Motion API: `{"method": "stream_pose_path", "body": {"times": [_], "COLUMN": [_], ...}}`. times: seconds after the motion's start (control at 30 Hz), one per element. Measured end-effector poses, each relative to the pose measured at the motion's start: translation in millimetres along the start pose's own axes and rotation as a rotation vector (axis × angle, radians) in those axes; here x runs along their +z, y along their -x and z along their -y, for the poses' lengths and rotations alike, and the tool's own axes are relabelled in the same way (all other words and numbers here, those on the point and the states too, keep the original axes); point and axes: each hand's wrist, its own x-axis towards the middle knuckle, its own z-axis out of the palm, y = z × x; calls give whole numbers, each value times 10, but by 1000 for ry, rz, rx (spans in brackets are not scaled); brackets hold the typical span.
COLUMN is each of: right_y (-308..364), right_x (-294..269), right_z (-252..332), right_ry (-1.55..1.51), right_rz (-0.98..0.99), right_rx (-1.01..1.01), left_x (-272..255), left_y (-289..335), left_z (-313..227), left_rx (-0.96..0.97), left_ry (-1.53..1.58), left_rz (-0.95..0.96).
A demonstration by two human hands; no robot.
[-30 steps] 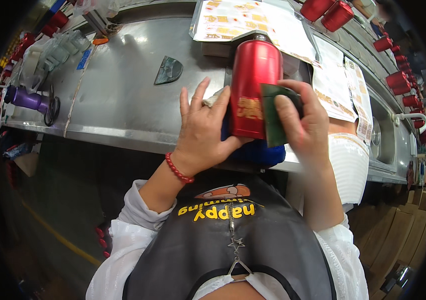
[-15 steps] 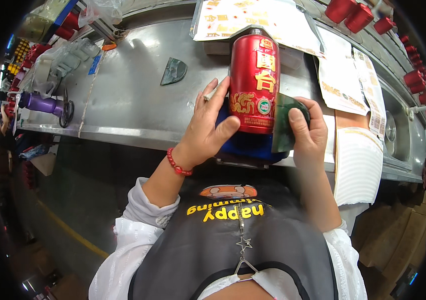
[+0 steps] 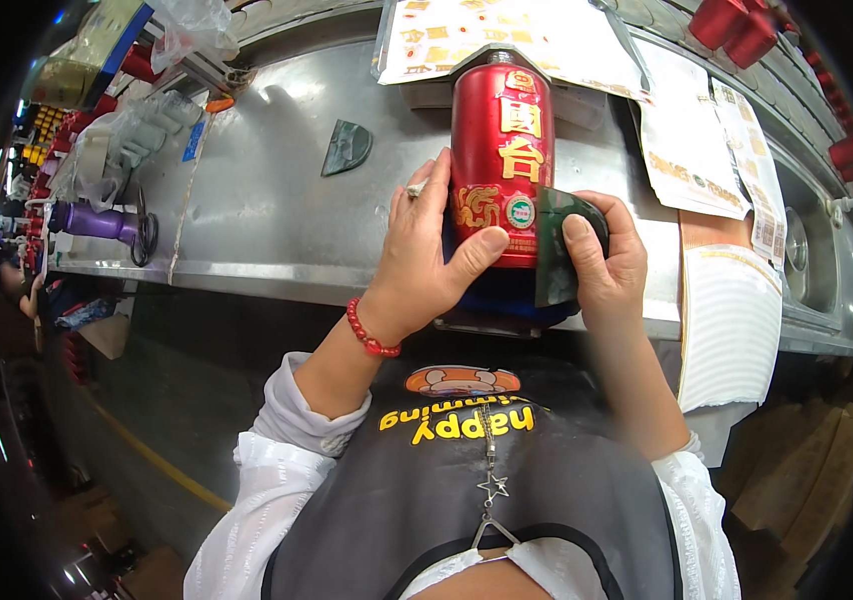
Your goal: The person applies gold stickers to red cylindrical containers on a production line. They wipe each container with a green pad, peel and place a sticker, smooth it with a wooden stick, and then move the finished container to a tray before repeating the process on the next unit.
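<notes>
A red bottle point(image 3: 492, 120) with raised gold characters and a gold emblem lies tilted away from me on a dark blue support point(image 3: 517, 305). My left hand point(image 3: 422, 245), with a red bead bracelet, steadies its left side, the thumb across the lower front. A small whitish bit point(image 3: 415, 190) shows at the left fingers; I cannot make out what it is. My right hand point(image 3: 612, 260) pinches a dark green marbled scraper point(image 3: 555, 250), whose straight edge rests along the bottle's lower right side. Another green scraper point(image 3: 348, 147) lies on the metal bench to the left.
The steel bench point(image 3: 277, 180) carries sheets of gold-printed labels point(image 3: 477, 25) behind the bottle and more label sheets point(image 3: 692, 150) at right. Beyond them is a sink point(image 3: 802, 250). At left stand a purple bottle point(image 3: 97, 222) and clear glasses point(image 3: 162, 115); red bottles point(image 3: 737, 30) line the far right.
The scraper has moved slightly left and now covers more of the bottle's lower right side. My left thumb has come further onto the bottle's front. The view has shifted a little.
</notes>
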Motion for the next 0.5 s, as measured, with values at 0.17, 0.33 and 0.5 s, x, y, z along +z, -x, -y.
{"method": "stream_pose_path", "body": {"times": [0.17,0.33,0.5], "right_y": [16,115,196], "right_x": [-75,-231,-394], "right_z": [-29,-163,-166], "right_ry": [110,65,-15], "right_rz": [9,-89,-101], "right_rx": [-31,31,49], "left_x": [-5,-44,-161], "left_y": [2,-37,-203], "left_z": [67,53,-251], "left_rx": [-85,232,758], "left_ry": [180,7,-646], "left_rz": [30,-104,191]}}
